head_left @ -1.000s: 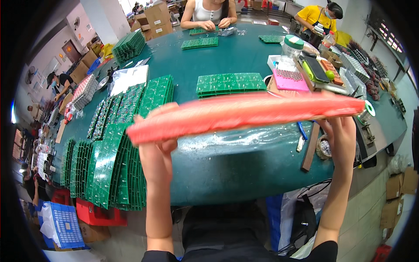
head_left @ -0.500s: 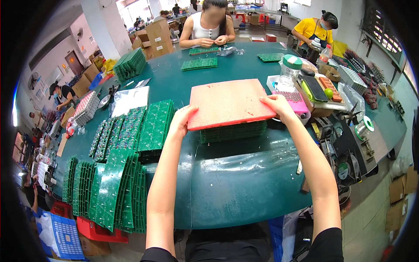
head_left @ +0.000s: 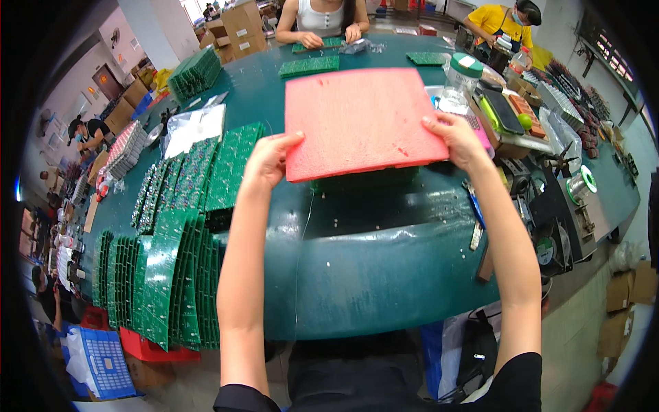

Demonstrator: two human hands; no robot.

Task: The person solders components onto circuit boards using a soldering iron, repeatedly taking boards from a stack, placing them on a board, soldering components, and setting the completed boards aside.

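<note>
A pink foam slab is held level across both my hands above the middle of the table. My left hand grips its near left corner, thumb on top. At the near right edge, my right hand holds it the same way. Below the slab, green circuit boards show only as a dark strip; the slab hides the rest. Left of my left arm, leaning rows of bare green circuit boards stand close together. Beyond them lie boards crowded with small parts.
A white-lidded stack of boards rises far left. To the right are a green-lidded jar, a dark phone, a solder spool and tools. Across the table, a person in a white top handles a board.
The foam slab and both hands have moved away from me, and the slab's top now faces me more. The boards under it are more hidden. My view has shifted slightly.
</note>
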